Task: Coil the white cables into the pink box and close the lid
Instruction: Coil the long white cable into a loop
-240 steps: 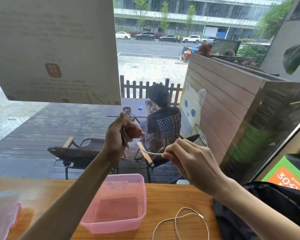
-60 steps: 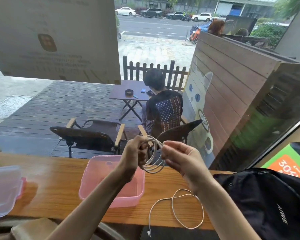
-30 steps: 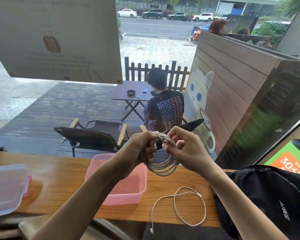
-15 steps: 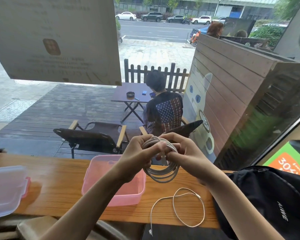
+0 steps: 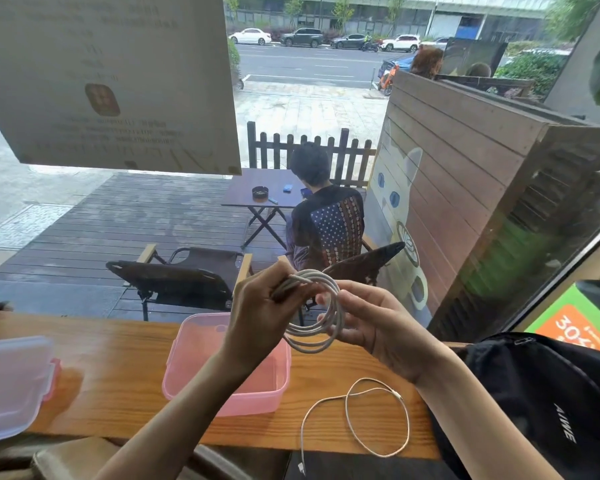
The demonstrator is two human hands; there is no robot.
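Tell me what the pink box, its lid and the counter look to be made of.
Pink box: translucent plastic, apparently; the wood shows faintly through its walls.
Lid: frosted clear plastic, with pink clips.
Counter: wood, seemingly varnished; grain lines and a soft sheen.

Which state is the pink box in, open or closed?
Open. The pink box has no cover on it, and its lid lies apart on the counter's left end.
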